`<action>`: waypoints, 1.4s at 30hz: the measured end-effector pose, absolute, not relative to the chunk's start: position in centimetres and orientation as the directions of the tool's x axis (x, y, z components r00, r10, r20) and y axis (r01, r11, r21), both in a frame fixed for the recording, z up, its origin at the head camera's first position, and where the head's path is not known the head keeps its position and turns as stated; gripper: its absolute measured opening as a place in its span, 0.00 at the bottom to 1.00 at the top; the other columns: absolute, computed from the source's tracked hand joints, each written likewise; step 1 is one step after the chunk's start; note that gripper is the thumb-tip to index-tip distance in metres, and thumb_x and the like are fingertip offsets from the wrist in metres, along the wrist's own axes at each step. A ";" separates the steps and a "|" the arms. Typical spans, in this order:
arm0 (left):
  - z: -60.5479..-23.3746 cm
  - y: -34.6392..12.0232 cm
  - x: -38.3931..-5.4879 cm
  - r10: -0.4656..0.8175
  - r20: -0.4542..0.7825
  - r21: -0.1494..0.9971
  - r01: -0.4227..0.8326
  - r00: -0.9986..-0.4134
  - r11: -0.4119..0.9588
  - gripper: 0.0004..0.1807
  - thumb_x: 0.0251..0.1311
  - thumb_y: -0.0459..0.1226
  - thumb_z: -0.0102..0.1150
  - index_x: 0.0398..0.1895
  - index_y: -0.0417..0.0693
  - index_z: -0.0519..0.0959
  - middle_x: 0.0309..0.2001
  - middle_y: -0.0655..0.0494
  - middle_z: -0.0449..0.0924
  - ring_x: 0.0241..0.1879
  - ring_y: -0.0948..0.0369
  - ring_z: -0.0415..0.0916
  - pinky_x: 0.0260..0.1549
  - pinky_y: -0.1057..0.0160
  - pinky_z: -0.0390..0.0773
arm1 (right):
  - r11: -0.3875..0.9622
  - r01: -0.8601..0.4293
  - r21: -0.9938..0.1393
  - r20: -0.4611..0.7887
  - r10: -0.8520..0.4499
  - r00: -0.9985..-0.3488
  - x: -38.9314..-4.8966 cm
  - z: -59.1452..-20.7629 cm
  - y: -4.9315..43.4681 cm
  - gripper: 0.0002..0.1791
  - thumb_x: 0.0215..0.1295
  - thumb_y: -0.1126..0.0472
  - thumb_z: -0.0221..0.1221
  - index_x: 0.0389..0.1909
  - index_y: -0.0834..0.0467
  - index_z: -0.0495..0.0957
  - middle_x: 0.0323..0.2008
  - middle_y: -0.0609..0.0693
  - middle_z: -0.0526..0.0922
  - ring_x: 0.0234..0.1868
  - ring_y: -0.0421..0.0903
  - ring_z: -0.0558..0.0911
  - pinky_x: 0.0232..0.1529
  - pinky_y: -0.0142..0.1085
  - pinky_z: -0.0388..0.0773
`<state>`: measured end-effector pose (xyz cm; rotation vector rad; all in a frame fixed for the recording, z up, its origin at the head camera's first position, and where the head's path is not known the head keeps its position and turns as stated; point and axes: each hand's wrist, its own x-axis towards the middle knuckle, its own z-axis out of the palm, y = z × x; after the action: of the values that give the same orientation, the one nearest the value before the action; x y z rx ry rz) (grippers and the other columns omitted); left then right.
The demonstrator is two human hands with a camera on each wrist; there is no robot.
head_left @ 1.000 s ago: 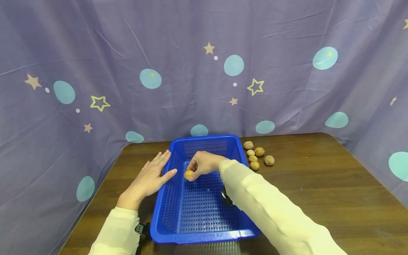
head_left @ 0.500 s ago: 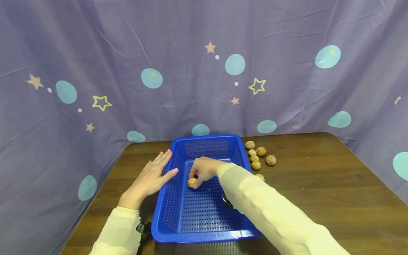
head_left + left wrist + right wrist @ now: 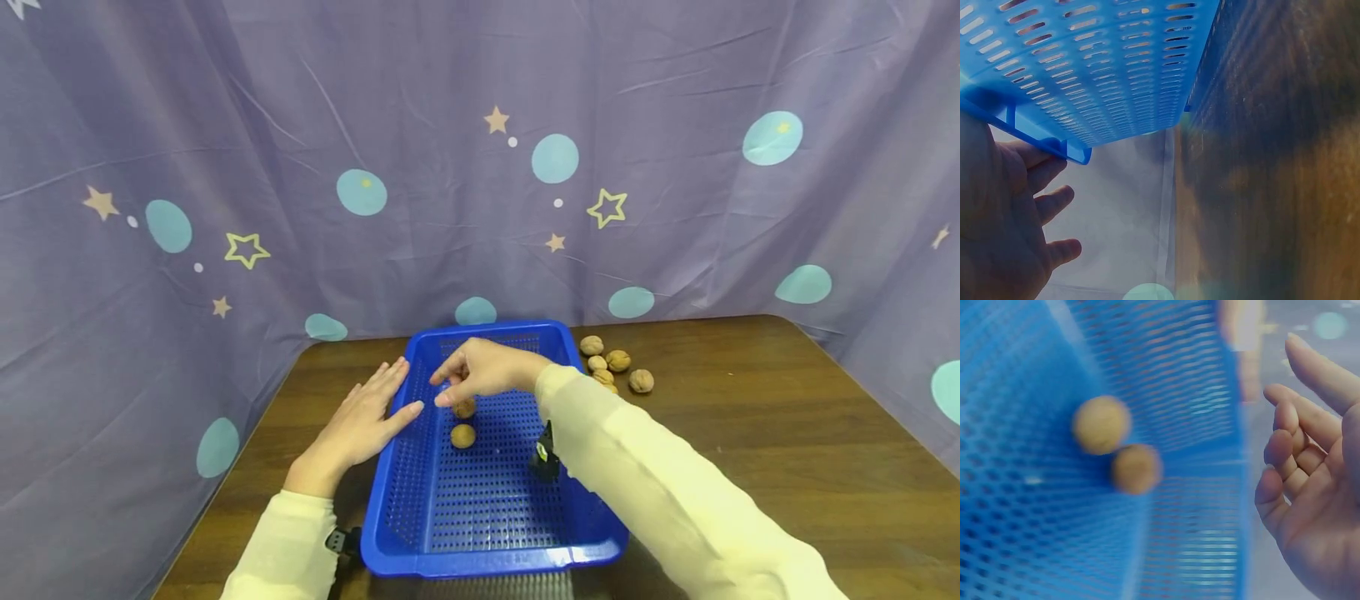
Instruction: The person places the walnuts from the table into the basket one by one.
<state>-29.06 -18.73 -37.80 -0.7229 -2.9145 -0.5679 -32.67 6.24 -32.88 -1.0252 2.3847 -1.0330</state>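
In the head view, a blue plastic basket (image 3: 495,560) with slotted walls stands on the table. Two walnuts lie inside it close together, a paler walnut (image 3: 463,436) and a browner walnut (image 3: 465,407) partly under my right hand (image 3: 491,368). That hand hovers over the basket holding nothing; in the right wrist view its index finger and thumb are apart and the other fingers loosely bent. My left hand (image 3: 356,429) rests on the basket's left rim with extended fingers. The left wrist view shows its fingertips against the underside of the rim.
Several walnuts (image 3: 618,360) sit on the wooden table (image 3: 750,417) just right of the basket; my right sleeve (image 3: 660,483) crosses its right rim and hides some of that area. A purple curtain (image 3: 420,125) hangs behind the table.
My right hand has let go of the paler walnut on the basket floor and lifted up, away from it. The browner walnut has come into view. My left hand stays on the rim.
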 end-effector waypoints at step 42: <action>-38.0 -19.0 -29.1 0.446 0.212 0.350 0.494 -0.870 0.796 0.43 0.65 0.63 0.44 0.75 0.46 0.54 0.75 0.53 0.50 0.74 0.49 0.44 0.65 0.35 0.48 | 0.466 -0.378 -0.800 0.095 -0.523 -0.847 -28.3 -44.0 29.5 0.22 0.56 0.60 0.69 0.49 0.66 0.80 0.42 0.56 0.82 0.39 0.45 0.79 0.41 0.33 0.77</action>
<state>-29.14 -18.99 -37.98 -0.7521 -2.8642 -0.6067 -28.26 29.53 -43.97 -0.7898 2.5462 -1.3261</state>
